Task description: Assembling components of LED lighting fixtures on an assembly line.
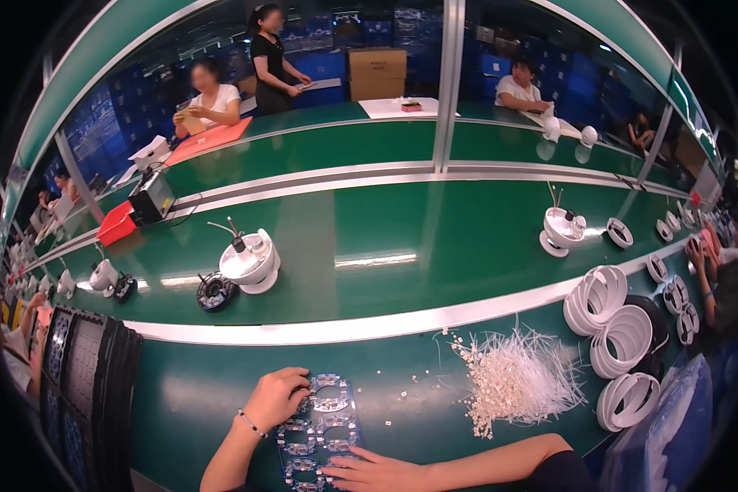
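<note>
In the head view, has both hands apart on a blue circuit-board panel (317, 430), flat on the green surface (213, 377) near the lower edge. Has the left hand (279, 398) curled over the panel's upper left edge, with its grip too hidden to judge; has the right hand (373, 472) laid across the lower right with fingers spread. Shows parts already mounted, but no wires seen trailing. Looks early, judging by the large heap of white wires (541, 369) with connectors (482, 394) lying untouched at right.
</note>
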Demonstrator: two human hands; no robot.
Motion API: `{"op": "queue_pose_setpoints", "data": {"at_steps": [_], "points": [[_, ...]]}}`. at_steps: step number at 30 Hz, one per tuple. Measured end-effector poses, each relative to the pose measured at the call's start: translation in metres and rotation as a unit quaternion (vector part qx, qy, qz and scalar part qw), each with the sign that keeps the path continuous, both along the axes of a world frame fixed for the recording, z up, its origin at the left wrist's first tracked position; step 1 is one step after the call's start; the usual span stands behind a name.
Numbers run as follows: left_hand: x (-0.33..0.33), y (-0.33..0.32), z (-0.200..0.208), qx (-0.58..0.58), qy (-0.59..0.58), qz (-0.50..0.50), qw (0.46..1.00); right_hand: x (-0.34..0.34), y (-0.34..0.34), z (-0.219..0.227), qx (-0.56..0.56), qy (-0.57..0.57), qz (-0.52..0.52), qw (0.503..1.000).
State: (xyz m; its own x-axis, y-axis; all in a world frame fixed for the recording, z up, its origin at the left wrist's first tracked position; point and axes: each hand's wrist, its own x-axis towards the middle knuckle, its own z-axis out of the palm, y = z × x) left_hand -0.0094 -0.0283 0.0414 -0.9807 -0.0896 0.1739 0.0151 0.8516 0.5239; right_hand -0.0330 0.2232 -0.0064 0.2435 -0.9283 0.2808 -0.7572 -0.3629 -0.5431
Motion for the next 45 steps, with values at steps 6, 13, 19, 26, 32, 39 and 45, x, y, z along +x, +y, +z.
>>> {"op": "queue_pose_setpoints", "data": {"at_steps": [6, 13, 19, 26, 32, 39, 45], "points": [[-0.001, -0.004, 0.004, -0.005, -0.027, 0.003, 1.0, -0.002, -0.001, -0.003, -0.009, -0.008, 0.009, 1.0], [-0.003, -0.007, 0.008, -0.013, -0.026, -0.026, 0.999, -0.002, -0.004, -0.002, -0.001, -0.004, 0.005, 1.0], [-0.009, 0.004, 0.011, 0.054, 0.025, -0.024, 0.998, -0.003, 0.0, -0.001, 0.008, 0.0, 0.0, 1.0], [-0.049, 0.067, 0.015, 0.0, -0.009, -0.238, 0.971, -0.005, 0.002, 0.018, -0.067, 0.058, -0.022, 0.996], [-0.153, 0.075, 0.076, -0.051, 0.011, -0.217, 0.975, -0.033, 0.01, 0.042, -0.167, -0.005, -0.17, 0.971], [-0.244, 0.085, 0.1, 0.046, -0.033, -0.16, 0.985, -0.09, 0.059, 0.095, -0.172, 0.12, -0.375, 0.903], [-0.185, 0.035, 0.074, -0.01, 0.137, -0.118, 0.984, -0.121, 0.182, 0.091, -0.168, 0.22, -0.683, 0.676]]}}
